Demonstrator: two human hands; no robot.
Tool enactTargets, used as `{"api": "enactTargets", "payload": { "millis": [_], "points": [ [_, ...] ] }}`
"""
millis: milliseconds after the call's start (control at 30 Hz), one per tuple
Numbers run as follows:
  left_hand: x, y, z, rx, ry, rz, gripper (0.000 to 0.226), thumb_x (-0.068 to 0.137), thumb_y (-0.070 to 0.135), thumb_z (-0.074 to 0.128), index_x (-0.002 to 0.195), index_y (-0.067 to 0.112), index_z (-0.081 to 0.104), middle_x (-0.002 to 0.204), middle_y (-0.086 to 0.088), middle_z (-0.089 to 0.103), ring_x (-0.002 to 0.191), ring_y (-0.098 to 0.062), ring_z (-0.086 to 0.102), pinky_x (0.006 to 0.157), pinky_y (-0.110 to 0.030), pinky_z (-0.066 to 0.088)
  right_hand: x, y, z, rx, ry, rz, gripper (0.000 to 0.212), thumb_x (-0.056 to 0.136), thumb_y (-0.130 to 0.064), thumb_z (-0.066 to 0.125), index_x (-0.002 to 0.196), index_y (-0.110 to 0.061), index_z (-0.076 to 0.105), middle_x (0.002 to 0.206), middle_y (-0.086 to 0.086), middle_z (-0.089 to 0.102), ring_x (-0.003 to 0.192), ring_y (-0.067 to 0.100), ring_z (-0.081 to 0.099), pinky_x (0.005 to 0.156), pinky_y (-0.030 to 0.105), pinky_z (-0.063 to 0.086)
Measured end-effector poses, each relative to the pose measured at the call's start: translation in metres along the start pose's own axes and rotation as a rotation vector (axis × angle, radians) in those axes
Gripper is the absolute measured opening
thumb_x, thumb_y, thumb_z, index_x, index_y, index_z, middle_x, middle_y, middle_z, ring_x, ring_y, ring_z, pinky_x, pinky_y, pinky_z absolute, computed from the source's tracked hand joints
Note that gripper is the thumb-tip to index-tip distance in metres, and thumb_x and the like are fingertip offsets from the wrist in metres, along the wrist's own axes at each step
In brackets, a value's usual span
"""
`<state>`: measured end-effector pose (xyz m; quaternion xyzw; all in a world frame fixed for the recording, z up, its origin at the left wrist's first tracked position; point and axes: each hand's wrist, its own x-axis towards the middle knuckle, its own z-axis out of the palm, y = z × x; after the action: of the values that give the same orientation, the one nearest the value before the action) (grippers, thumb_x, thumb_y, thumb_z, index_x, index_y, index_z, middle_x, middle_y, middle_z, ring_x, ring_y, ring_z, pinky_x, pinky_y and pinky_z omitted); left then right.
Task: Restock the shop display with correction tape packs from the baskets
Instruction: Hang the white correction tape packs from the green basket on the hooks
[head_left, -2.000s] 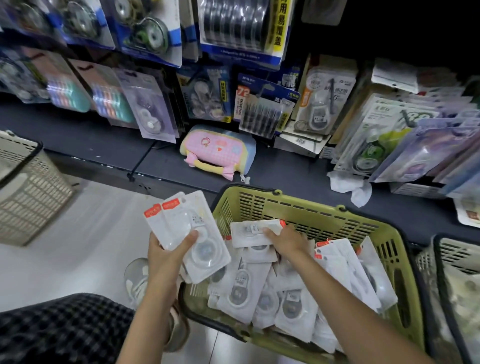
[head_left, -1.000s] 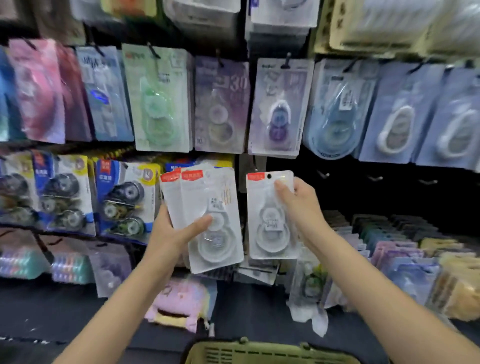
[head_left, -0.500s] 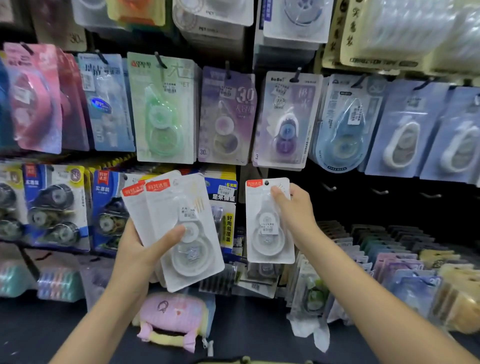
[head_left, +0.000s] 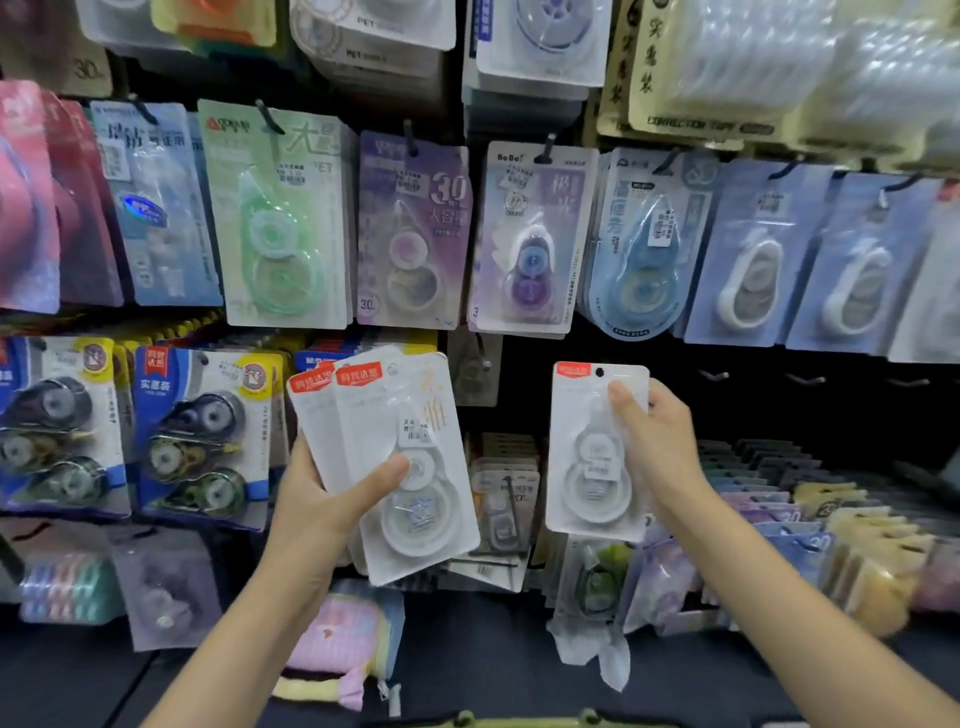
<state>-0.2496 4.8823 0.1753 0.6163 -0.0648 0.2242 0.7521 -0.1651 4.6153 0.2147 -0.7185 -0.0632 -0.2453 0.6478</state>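
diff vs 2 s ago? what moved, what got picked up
The right hand took a single white correction tape pack out of the green basket, then raised it toward the bare hooks on the display. The left hand rose too, grip unchanged on its stack of white packs.

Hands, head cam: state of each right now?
Left hand: closed on a fanned stack of white correction tape packs.
Right hand: closed on a single white pack, raised toward the display.
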Motion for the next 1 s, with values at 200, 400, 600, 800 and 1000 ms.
{"api": "enactTargets", "payload": {
  "millis": [200, 400, 600, 800, 1000],
  "points": [
    [-0.001, -0.016, 0.035, 0.062, -0.055, -0.064, 0.082, 0.043, 0.048, 0.084, 0.119, 0.035, 0.056, 0.110, 0.013, 0.071, 0.098, -0.008, 0.070, 0.076, -0.029, 0.054, 0.030, 0.001, -0.036, -0.079, 0.017, 0.066, 0.016, 0.095, -0.019, 0.054, 0.091, -0.006, 0.062, 0.084, 0.006, 0.063, 0.078, 0.021, 0.058, 0.072, 0.033, 0.046],
    [-0.003, -0.032, 0.058, 0.084, -0.085, -0.103, 0.071, 0.051, 0.034, 0.093, 0.112, 0.040, 0.057, 0.104, 0.018, 0.072, 0.092, -0.005, 0.070, 0.061, -0.017, 0.056, 0.044, 0.010, -0.037, -0.025, -0.089, 0.177, 0.012, 0.092, -0.018, 0.055, 0.083, -0.010, 0.055, 0.076, 0.012, 0.049, 0.070, 0.023, 0.047, 0.065, 0.036, 0.037],
    [-0.001, -0.039, 0.089, 0.051, -0.084, -0.119, 0.073, 0.049, 0.040, 0.093, 0.113, 0.039, 0.057, 0.107, 0.015, 0.072, 0.092, -0.008, 0.071, 0.060, -0.022, 0.056, 0.066, 0.029, -0.024, -0.135, -0.055, 0.158, 0.029, 0.091, -0.030, 0.058, 0.080, -0.004, 0.054, 0.078, 0.008, 0.057, 0.077, 0.023, 0.054, 0.065, 0.031, 0.040],
    [-0.004, -0.053, 0.116, 0.034, -0.071, -0.174, 0.073, 0.047, 0.042, 0.088, 0.112, 0.032, 0.058, 0.103, 0.012, 0.073, 0.082, -0.005, 0.071, 0.052, -0.015, 0.052, 0.036, 0.035, -0.017, -0.375, 0.183, 0.012, 0.041, 0.089, -0.043, 0.058, 0.114, -0.013, 0.047, 0.118, 0.008, 0.049, 0.110, 0.024, 0.046, 0.085, 0.031, 0.037],
    [-0.005, -0.061, 0.125, 0.060, -0.178, -0.214, 0.081, 0.051, 0.050, 0.089, 0.122, 0.032, 0.053, 0.111, 0.011, 0.071, 0.094, -0.009, 0.070, 0.058, -0.018, 0.054, -0.038, 0.034, -0.028, -0.089, -0.344, 0.158, 0.037, 0.076, -0.041, 0.074, 0.098, -0.022, 0.052, 0.088, -0.009, 0.067, 0.077, 0.001, 0.066, 0.062, 0.018, 0.050]
  ]
}}
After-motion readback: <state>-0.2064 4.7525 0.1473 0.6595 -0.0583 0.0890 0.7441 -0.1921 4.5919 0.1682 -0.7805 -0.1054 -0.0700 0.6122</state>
